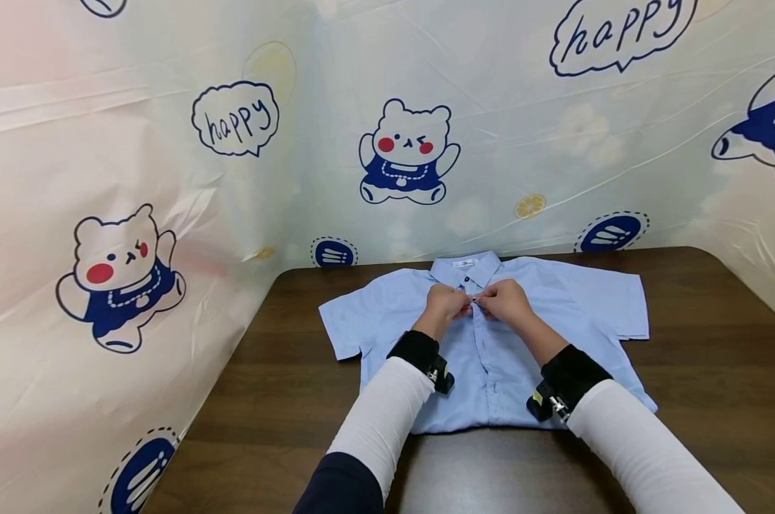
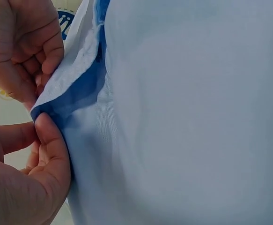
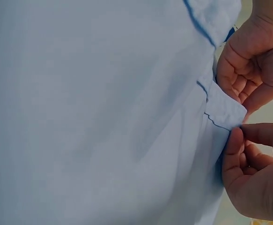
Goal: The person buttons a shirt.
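Note:
A light blue short-sleeved shirt [image 1: 516, 364] lies front up, its collar [image 1: 483, 265] at the far side. Just below the collar, a small dark button [image 1: 467, 279] shows on the front placket [image 1: 481, 344]. My left hand [image 1: 447, 303] pinches the placket between thumb and fingers, from the left. Facing it, my right hand [image 1: 506, 301] pinches the placket's edge close to the left fingertips. In the left wrist view the raised placket edge [image 2: 73, 77] stands up from the shirt between both hands. Whatever sits between the fingertips is mostly hidden.
The shirt is spread on a dark brown wooden table [image 1: 284, 371]. Behind and to the left of it hangs a pale printed sheet [image 1: 310, 164] with cartoon bears. Black wrist straps [image 1: 576, 375] with small cameras hang close over the shirt's lower front.

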`<state>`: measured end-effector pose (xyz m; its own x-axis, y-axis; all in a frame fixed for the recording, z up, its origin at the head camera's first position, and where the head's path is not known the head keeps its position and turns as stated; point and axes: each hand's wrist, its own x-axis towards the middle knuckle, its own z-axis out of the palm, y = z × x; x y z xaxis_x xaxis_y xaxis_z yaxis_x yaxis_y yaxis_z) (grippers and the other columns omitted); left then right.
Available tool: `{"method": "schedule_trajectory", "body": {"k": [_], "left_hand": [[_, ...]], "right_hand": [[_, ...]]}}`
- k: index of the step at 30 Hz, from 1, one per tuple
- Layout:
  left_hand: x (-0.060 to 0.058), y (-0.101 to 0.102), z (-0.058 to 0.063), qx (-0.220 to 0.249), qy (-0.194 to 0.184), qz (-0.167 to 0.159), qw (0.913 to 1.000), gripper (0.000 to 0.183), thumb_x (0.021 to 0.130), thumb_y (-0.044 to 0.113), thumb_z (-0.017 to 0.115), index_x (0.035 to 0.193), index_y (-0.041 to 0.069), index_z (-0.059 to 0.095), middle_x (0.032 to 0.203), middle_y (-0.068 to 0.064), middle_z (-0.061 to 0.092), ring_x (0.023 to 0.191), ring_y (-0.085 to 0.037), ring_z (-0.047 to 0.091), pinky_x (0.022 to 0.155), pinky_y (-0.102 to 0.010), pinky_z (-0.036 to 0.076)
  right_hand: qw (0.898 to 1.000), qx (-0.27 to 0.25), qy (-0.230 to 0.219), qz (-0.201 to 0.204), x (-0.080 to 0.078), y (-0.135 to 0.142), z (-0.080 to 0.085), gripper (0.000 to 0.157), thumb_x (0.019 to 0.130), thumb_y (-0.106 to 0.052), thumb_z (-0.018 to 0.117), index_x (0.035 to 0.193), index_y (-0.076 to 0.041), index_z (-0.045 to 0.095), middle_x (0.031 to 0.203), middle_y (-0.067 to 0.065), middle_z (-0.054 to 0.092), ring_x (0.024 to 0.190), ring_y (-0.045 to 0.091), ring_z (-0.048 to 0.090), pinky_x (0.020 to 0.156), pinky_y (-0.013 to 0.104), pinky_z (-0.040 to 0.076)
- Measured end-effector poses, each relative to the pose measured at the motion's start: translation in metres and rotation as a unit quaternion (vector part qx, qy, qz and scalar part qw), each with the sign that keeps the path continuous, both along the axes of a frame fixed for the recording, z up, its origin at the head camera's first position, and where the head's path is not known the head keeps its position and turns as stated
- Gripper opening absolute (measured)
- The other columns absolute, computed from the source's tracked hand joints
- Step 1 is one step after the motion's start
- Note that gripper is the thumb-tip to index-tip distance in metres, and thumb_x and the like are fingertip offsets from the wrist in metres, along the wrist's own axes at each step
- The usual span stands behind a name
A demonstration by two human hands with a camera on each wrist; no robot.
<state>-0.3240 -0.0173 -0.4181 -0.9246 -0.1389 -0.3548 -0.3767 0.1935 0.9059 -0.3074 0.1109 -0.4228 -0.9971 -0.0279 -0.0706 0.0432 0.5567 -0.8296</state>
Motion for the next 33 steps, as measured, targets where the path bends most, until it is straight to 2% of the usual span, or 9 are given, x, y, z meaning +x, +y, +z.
{"method": "schedule_trajectory", "body": {"k": [8, 12, 17, 21, 24, 26, 30, 31, 33], "left_hand": [[0.001, 0.002, -0.002, 0.023, 0.016, -0.003, 0.9996, 0.004, 0.086, -0.008, 0.066, 0.090, -0.007, 0.069, 0.088, -0.011, 0.065, 0.055, -0.009, 0.055, 0.055, -0.020, 0.049], [0.002, 0.003, -0.005, 0.016, 0.035, -0.017, 0.9991, 0.005, 0.086, -0.008, 0.067, 0.089, -0.005, 0.070, 0.088, -0.010, 0.065, 0.057, -0.010, 0.055, 0.056, -0.021, 0.050], [0.004, 0.001, -0.009, -0.029, 0.066, -0.036, 0.9967, 0.004, 0.086, -0.001, 0.071, 0.089, -0.003, 0.071, 0.081, -0.005, 0.064, 0.058, -0.009, 0.058, 0.060, -0.023, 0.053], [0.006, 0.000, -0.012, -0.079, 0.112, -0.053, 0.9892, 0.006, 0.085, 0.005, 0.074, 0.085, -0.001, 0.073, 0.076, -0.004, 0.066, 0.059, -0.010, 0.061, 0.060, -0.024, 0.054], [0.006, -0.001, -0.013, -0.114, 0.141, -0.062, 0.9814, 0.006, 0.085, 0.007, 0.075, 0.083, 0.001, 0.074, 0.075, -0.004, 0.069, 0.061, -0.011, 0.064, 0.058, -0.023, 0.053], [0.006, -0.001, -0.013, -0.133, 0.148, -0.068, 0.9776, 0.006, 0.085, 0.007, 0.075, 0.083, 0.001, 0.074, 0.076, -0.004, 0.070, 0.062, -0.012, 0.064, 0.057, -0.022, 0.052], [0.007, -0.004, -0.009, -0.198, 0.153, -0.100, 0.9631, 0.006, 0.082, 0.008, 0.078, 0.087, 0.004, 0.076, 0.082, -0.002, 0.070, 0.071, -0.011, 0.064, 0.060, -0.021, 0.051], [0.008, -0.006, -0.007, -0.221, 0.157, -0.112, 0.9560, 0.008, 0.081, 0.009, 0.079, 0.088, 0.004, 0.077, 0.084, -0.002, 0.070, 0.073, -0.012, 0.064, 0.062, -0.021, 0.051], [0.010, -0.011, -0.002, -0.289, 0.171, -0.142, 0.9310, 0.014, 0.078, 0.013, 0.081, 0.091, 0.007, 0.078, 0.087, 0.000, 0.071, 0.080, -0.013, 0.064, 0.067, -0.021, 0.050]], "right_hand": [[0.988, -0.120, -0.086, -0.035, -0.004, 0.004, 0.000, 0.022, 0.093, -0.007, 0.060, 0.104, 0.010, 0.066, 0.073, 0.005, 0.058, 0.062, 0.012, 0.054, 0.057, 0.023, 0.049], [0.969, -0.188, -0.148, -0.053, -0.006, 0.005, 0.002, 0.016, 0.094, -0.008, 0.059, 0.101, 0.007, 0.061, 0.071, 0.004, 0.055, 0.060, 0.011, 0.052, 0.055, 0.021, 0.048], [0.941, -0.251, -0.218, -0.057, -0.006, 0.009, 0.005, 0.014, 0.098, -0.010, 0.055, 0.103, 0.002, 0.056, 0.073, 0.004, 0.054, 0.061, 0.012, 0.052, 0.057, 0.021, 0.048], [0.917, -0.298, -0.256, -0.067, -0.005, 0.011, 0.006, 0.011, 0.099, -0.011, 0.053, 0.102, -0.001, 0.056, 0.074, 0.003, 0.055, 0.063, 0.012, 0.053, 0.058, 0.020, 0.049], [0.908, -0.317, -0.265, -0.069, -0.006, 0.012, 0.004, 0.010, 0.099, -0.011, 0.052, 0.099, -0.002, 0.056, 0.074, 0.003, 0.055, 0.062, 0.011, 0.053, 0.058, 0.020, 0.049], [0.911, -0.312, -0.259, -0.071, -0.007, 0.011, 0.002, 0.009, 0.099, -0.010, 0.053, 0.098, -0.002, 0.056, 0.072, 0.002, 0.056, 0.061, 0.010, 0.054, 0.057, 0.020, 0.048], [0.935, -0.271, -0.223, -0.059, -0.008, 0.009, -0.003, 0.010, 0.096, -0.008, 0.057, 0.096, 0.002, 0.058, 0.069, 0.001, 0.057, 0.058, 0.008, 0.055, 0.056, 0.020, 0.049], [0.941, -0.259, -0.211, -0.051, -0.007, 0.008, -0.003, 0.011, 0.096, -0.007, 0.058, 0.097, 0.004, 0.059, 0.069, 0.002, 0.058, 0.058, 0.008, 0.055, 0.056, 0.020, 0.050], [0.959, -0.219, -0.175, -0.025, -0.004, 0.009, -0.001, 0.016, 0.094, -0.004, 0.058, 0.101, 0.010, 0.061, 0.071, 0.003, 0.059, 0.061, 0.009, 0.057, 0.058, 0.021, 0.051]]}}
